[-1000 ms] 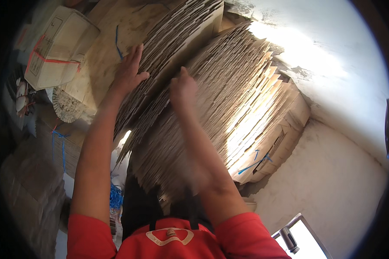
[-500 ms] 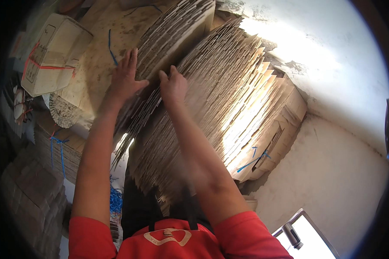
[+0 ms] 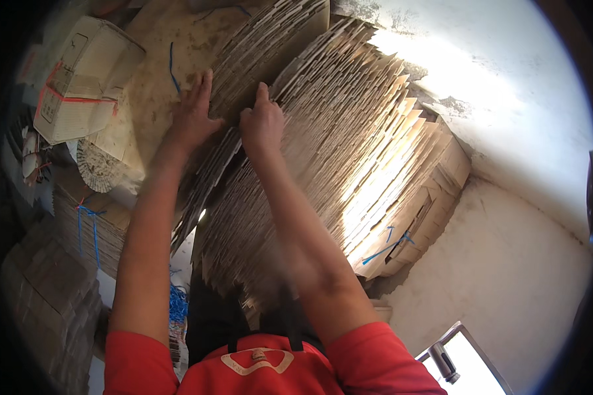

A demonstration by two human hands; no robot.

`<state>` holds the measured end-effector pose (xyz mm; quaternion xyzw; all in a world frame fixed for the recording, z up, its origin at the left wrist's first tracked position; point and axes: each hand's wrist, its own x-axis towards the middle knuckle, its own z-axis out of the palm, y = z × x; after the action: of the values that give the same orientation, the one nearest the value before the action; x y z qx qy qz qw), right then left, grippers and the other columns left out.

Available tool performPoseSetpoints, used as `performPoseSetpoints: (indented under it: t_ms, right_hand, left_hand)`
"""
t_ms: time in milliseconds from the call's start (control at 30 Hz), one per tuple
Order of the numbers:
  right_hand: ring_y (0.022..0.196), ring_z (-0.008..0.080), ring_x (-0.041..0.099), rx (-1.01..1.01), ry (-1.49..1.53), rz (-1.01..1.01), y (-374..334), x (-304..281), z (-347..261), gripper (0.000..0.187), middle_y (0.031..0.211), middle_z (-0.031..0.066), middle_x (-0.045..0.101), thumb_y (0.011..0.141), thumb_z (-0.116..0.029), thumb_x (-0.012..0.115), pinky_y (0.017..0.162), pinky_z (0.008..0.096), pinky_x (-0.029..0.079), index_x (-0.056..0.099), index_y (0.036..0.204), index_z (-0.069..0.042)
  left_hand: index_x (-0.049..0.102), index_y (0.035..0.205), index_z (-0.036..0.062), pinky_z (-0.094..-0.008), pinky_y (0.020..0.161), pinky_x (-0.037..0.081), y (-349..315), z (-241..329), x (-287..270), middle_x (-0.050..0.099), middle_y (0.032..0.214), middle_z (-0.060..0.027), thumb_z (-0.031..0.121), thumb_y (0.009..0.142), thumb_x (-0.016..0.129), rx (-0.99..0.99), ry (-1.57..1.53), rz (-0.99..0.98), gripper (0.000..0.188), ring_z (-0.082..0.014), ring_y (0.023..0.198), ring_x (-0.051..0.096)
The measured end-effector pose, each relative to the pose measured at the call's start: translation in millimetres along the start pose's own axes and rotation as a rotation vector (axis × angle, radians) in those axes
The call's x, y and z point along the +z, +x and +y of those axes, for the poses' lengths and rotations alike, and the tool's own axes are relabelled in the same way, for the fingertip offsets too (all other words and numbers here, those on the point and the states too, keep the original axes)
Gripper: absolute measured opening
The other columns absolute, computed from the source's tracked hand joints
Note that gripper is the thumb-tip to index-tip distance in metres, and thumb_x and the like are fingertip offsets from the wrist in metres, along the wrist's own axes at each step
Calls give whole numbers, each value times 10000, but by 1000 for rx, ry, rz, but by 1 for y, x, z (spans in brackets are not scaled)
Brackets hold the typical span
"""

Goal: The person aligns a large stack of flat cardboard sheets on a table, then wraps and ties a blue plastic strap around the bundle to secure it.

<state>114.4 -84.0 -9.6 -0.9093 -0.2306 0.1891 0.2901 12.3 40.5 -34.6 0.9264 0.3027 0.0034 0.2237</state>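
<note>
In front of me a large stack of flattened cardboard [image 3: 323, 131] stands on edge, its many sheet edges facing me. A smaller bundle of cardboard sheets [image 3: 260, 62] leans to its left, with a dark gap between the two. My left hand [image 3: 194, 115] lies against the left side of the smaller bundle, fingers spread and thumb toward the gap. In the gap, my right hand [image 3: 263, 125] has its index finger stretched forward and its thumb apart; the remaining fingers are partly hidden. Neither hand is visibly wrapped around a sheet.
A carton with red strapping [image 3: 79, 85] is at the upper left. Below it sits a cardboard bundle tied with blue string [image 3: 89, 227]. Blue twine [image 3: 178, 303] hangs near my left arm. A white wall [image 3: 494, 263] borders the right, with a bright opening [image 3: 468, 355] low down.
My right hand has moved slightly forward along the gap, its index finger now straighter. My left hand has stayed nearly in place. Sheets at the gap's near end have shifted.
</note>
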Motion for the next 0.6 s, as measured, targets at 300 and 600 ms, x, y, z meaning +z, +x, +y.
performPoseSetpoints:
  t_ms: [300, 600]
  right_hand:
    - [976, 359, 631, 204, -53, -188, 17, -2, -6, 875, 1076, 199, 642, 918, -235, 608, 772, 451, 505, 13, 1550, -122]
    - [971, 361, 645, 181, -67, -280, 16, -4, 0, 859, 1127, 168, 660, 934, -317, 531, 792, 465, 500, -39, 1551, -134]
  left_hand:
    - [102, 1544, 82, -551, 999, 390, -7, 2, 9, 191, 1572, -187, 539, 727, 745, 101, 60, 7, 1136, -424, 1277, 416]
    - [77, 1542, 66, -575, 1035, 335, -11, 22, 4, 173, 1577, -193, 725, 588, 737, 46, 116, -29, 1334, -421, 1341, 355]
